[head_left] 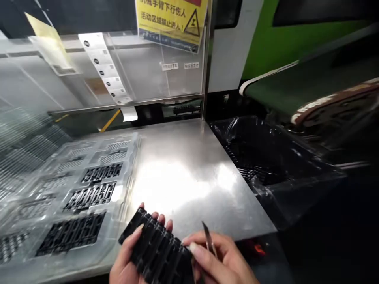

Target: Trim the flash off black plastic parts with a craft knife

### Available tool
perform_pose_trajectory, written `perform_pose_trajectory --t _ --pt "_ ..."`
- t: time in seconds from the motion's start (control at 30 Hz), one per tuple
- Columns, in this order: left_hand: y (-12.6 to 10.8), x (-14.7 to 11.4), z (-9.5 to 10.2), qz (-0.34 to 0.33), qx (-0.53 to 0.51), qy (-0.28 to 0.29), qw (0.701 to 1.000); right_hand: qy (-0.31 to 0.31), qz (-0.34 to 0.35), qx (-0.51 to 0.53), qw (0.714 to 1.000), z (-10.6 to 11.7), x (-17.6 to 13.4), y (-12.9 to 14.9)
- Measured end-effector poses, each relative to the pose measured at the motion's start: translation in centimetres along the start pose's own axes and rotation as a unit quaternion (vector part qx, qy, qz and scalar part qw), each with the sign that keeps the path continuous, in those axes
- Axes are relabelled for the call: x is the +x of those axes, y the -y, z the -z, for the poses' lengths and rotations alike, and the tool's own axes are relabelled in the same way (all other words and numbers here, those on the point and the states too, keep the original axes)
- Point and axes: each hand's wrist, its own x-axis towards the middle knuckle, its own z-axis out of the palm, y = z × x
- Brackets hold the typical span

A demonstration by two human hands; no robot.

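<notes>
My left hand (127, 256) grips a black ribbed plastic part (160, 248), fingers behind it and thumb across its upper left corner. The part is tilted, close to me, above the front edge of the metal table. My right hand (219, 256) is closed around a thin dark metal tool (209, 238) whose pointed tip sticks up past the fingers; its exact kind cannot be made out. The thumb and forefinger of that hand meet at the right edge of the plastic part. What they pinch there, if anything, is too small to tell.
A clear plastic tray (115, 221) with several similar black parts lies at left on the metal table (166, 146). At right stands a bin lined with black plastic (296, 193), black parts inside. Behind rise a transparent panel (183, 83) and a green conveyor belt (275, 86).
</notes>
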Motion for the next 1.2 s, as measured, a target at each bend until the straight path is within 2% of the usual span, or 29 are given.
perform_pose_trajectory --t 0.07,0.2,0.3,0.37,0.47,0.57,0.7,0.77,0.83,0.93,1.03,1.2 --pt "0.3 0.4 -0.4 0.009 -0.033 0.004 0.999 0.015 -0.008 0.057 0.998 -0.3 0.0 -0.1" --pt "1.0 1.1 -0.3 0.019 -0.063 0.059 0.996 0.047 -0.007 0.153 0.987 -0.8 0.4 -0.3" --pt "1.3 1.2 -0.2 0.025 -0.063 0.058 0.996 0.08 -0.019 0.181 0.98 -1.0 0.8 0.2" --pt "1.5 1.0 -0.3 0.011 -0.054 0.047 0.997 0.079 -0.033 0.204 0.975 -1.1 0.9 0.3" --pt "1.7 0.1 -0.6 -0.028 -0.025 0.06 0.998 0.048 -0.055 0.234 0.97 -1.0 1.0 0.1" --pt "1.6 -0.6 -0.3 -0.061 0.004 0.118 0.991 -0.017 -0.068 0.255 0.964 -0.6 1.0 0.3" --pt "1.3 -0.6 0.9 -0.04 -0.02 0.17 0.984 -0.087 -0.082 0.261 0.958 -0.2 1.0 1.9" --pt "1.4 -0.5 1.3 -0.038 -0.001 0.159 0.987 -0.111 -0.085 0.248 0.958 0.0 1.0 2.7" --pt "1.5 -0.7 1.3 -0.053 0.045 0.115 0.991 -0.135 -0.084 0.229 0.96 0.2 1.0 3.2" --pt "1.5 -1.4 0.6 -0.072 0.12 0.057 0.989 -0.162 -0.073 0.194 0.965 0.4 1.1 3.4" --pt "1.2 -2.0 0.0 -0.068 0.145 0.034 0.986 -0.179 -0.071 0.156 0.969 0.4 1.2 3.3" --pt "1.2 -1.8 0.0 -0.075 0.142 0.031 0.987 -0.144 -0.083 0.112 0.98 0.5 1.8 2.4"
